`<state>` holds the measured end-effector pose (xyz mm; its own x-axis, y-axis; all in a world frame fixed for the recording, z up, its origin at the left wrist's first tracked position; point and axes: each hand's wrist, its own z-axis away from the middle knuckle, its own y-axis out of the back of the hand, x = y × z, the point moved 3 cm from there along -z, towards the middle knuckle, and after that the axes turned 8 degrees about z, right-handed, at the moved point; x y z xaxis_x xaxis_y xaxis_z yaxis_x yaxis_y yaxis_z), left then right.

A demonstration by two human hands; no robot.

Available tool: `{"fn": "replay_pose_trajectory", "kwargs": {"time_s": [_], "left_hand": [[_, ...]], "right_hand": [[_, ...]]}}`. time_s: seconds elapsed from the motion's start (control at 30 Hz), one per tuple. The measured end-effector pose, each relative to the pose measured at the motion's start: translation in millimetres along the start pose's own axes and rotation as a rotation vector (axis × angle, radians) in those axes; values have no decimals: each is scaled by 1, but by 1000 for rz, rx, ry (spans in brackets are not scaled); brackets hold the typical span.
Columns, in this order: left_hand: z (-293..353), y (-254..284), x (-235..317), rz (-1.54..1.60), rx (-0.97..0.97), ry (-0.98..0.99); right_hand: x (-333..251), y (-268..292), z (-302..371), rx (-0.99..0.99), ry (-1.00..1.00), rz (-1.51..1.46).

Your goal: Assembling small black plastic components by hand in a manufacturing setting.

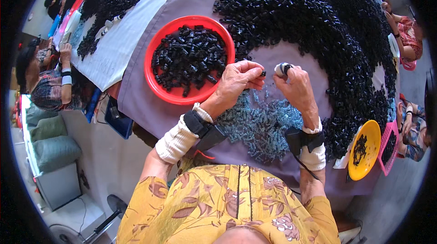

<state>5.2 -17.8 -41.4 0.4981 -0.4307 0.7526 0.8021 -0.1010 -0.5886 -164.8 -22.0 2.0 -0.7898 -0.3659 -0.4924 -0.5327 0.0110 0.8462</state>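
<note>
— What lies on the bench?
— A purple cloth covers it. A red bowl of black parts sits left of centre, and a yellow bowl with a few black parts sits at the right edge, a pink tray just beside it.
— And farther off?
— A white sheet bearing another black heap. Grey-green sacks rest on the floor at left.
</note>
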Motion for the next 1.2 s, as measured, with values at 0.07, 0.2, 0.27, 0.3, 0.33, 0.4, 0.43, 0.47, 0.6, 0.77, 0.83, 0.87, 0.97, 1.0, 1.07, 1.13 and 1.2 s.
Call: {"fn": "replay_pose_trajectory", "kwargs": {"time_s": [0.07,0.2,0.27,0.3,0.33,0.4,0.43,0.47,0.6,0.77,0.83,0.87,0.97,1.0,1.07,1.13,1.2], "left_hand": [[0,0,2,-21,30,-24],[0,3,7,-21,35,-26],[1,5,5,-30,50,-15],[1,4,5,-30,46,-12],[1,3,4,-35,50,-12],[1,3,3,-40,50,-6],[2,4,3,-41,44,-13],[2,5,3,-43,38,-19],[7,8,7,-54,55,-25],[5,3,1,-96,40,-25],[4,-1,-3,-103,2,-24],[4,-2,-4,-105,-4,-19],[7,-1,-2,-165,30,-64],[10,-1,3,-178,53,-70],[10,4,6,-166,50,-102],[12,7,13,-136,71,-122],[15,10,17,-135,71,-146]], "right_hand": [[4,-6,0,39,90,99],[10,-16,11,-35,92,145],[3,-19,11,-99,120,125],[-1,-22,11,-124,182,165],[-1,-25,11,-123,177,167],[-4,-35,13,-60,290,340],[-4,-40,14,-47,299,376],[-5,-41,14,-47,292,378],[-10,-32,9,4,281,362],[-11,-1,5,44,39,-31],[-15,2,7,46,12,-104],[-17,-1,7,50,5,-103],[-27,-8,7,160,116,-48],[-31,-9,5,165,103,-46],[-45,-8,1,218,248,56],[-47,-12,-3,236,245,113],[-47,-15,-5,223,258,88]]}}
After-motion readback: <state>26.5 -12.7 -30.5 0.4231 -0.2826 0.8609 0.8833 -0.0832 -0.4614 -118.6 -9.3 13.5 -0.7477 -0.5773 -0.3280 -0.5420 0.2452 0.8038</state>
